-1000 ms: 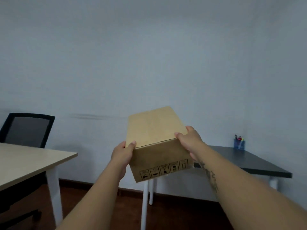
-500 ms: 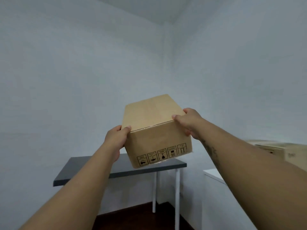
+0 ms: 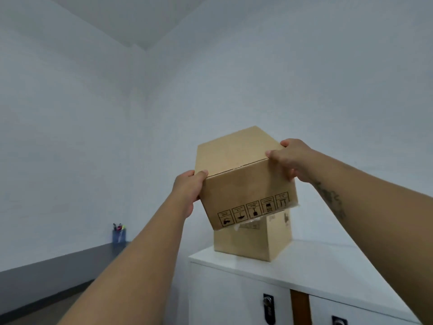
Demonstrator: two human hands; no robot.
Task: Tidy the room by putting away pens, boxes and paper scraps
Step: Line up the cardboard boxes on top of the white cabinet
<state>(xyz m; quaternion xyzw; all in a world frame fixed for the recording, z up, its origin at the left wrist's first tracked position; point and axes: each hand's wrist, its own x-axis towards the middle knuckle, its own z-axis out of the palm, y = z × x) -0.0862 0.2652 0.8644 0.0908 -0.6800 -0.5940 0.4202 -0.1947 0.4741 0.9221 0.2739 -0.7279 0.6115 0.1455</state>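
Your left hand [image 3: 187, 191] and right hand [image 3: 289, 160] grip the tilted cardboard box [image 3: 243, 181] at frame centre, just above a second cardboard box [image 3: 251, 240] on the white cabinet [image 3: 314, 268], lower right.

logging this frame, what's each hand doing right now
Left hand: closed on the cardboard box, left side.
Right hand: closed on the same box, upper right corner.

White cabinet [image 3: 304, 273] at lower right, two black locks [image 3: 268, 303] on its front, a brown strip [image 3: 300, 308] between the doors. Dark counter [image 3: 58, 266] along the left wall. Plain pale walls [image 3: 70, 137] meet in a corner; ceiling [image 3: 126, 17] at top.
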